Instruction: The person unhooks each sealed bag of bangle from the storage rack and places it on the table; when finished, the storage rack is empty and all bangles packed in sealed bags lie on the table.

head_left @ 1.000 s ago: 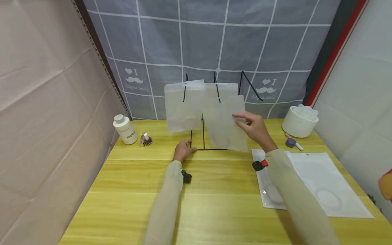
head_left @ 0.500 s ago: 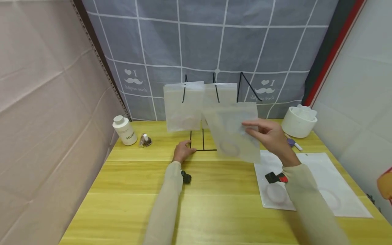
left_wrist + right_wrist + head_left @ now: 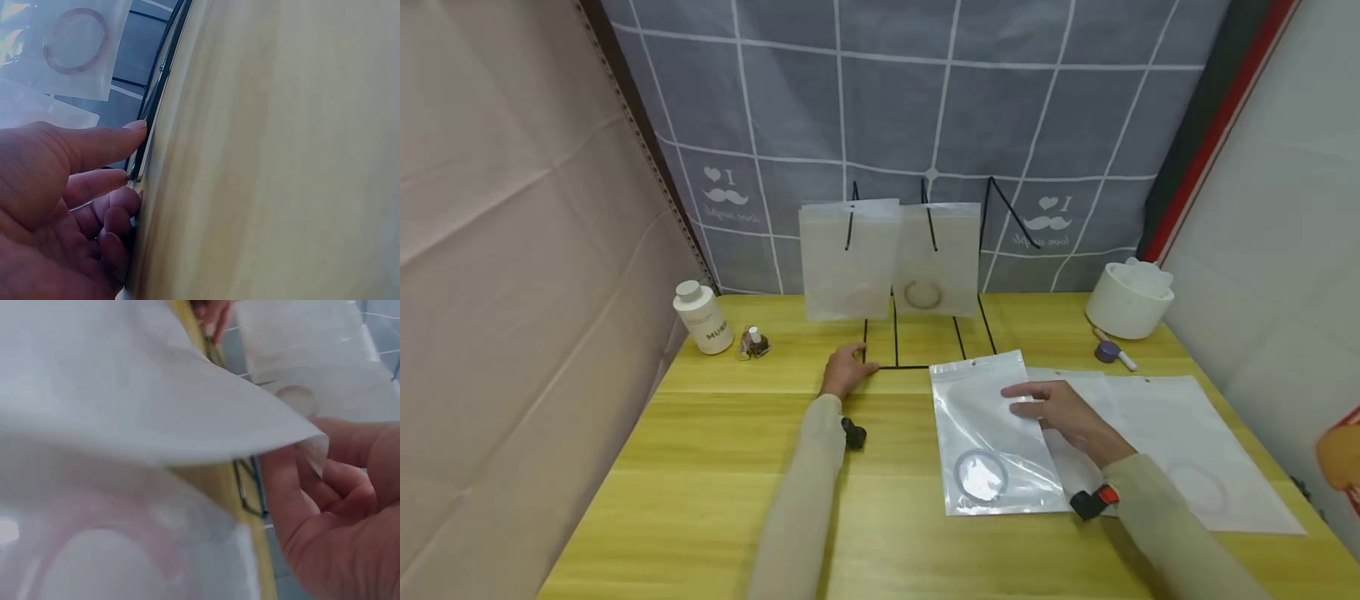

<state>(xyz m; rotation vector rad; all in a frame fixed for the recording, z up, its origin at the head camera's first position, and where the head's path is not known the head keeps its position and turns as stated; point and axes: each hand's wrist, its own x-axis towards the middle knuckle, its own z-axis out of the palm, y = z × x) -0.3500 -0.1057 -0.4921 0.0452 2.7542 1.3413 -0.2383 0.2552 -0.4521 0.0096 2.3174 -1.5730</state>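
Observation:
My right hand (image 3: 1071, 417) pinches the right edge of a clear zip bag (image 3: 981, 417) with a pale ring inside, low over the front right of the table. In the right wrist view, the bag's edge (image 3: 281, 431) bends up between thumb and fingers. My left hand (image 3: 847, 372) holds the front left corner of a black wire rack (image 3: 904, 367), thumb and a finger on its bar in the left wrist view. Bags hang on the rack's left prong (image 3: 848, 275) and middle prong (image 3: 940, 258); a ring (image 3: 922, 293) shows in the middle one. The right prong (image 3: 1015, 215) is bare.
More bags (image 3: 1195, 450) lie flat on the right, partly under my right arm. At the back left are a white bottle (image 3: 703, 317) and a small brown item (image 3: 754, 342). A white pot (image 3: 1129, 302) and a purple-headed item (image 3: 1107, 351) stand back right.
My right hand has drawn the bag away from the rack's middle prong, down and toward me, over the table. The bags behind it now show. My left hand has stayed at the rack's corner.

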